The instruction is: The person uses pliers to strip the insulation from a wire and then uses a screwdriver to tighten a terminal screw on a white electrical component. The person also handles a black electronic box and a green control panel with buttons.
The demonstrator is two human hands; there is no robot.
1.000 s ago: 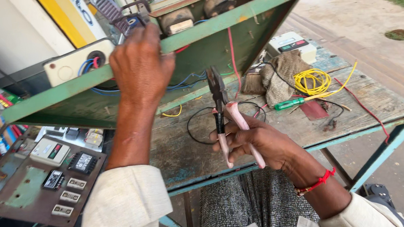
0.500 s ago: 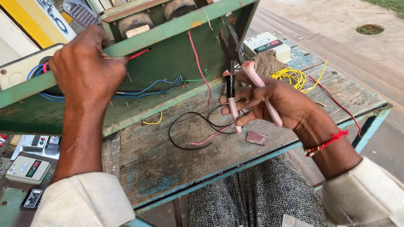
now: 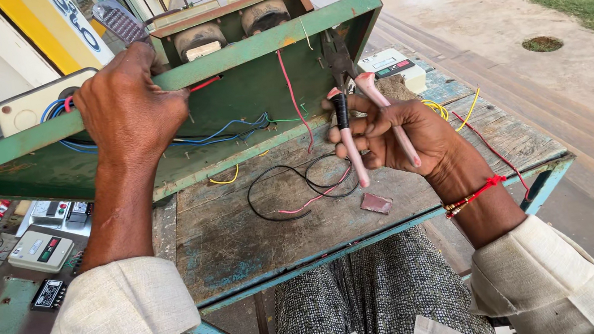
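Clearly pink-handled pliers [image 3: 356,107], dark jaws, right hand [image 3: 399,135]

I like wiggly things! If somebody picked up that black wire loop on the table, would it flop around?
Probably yes. The black wire is thin and lies in loose curves on the wooden table, so it likely droops and feels light. It crosses a pink wire, which might drag along.

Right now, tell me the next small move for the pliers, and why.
Probably ease the pliers a little further into the green metal case: the right hand already has their tip at the inner wall beside the red wire, while the left hand steadies the case's edge.
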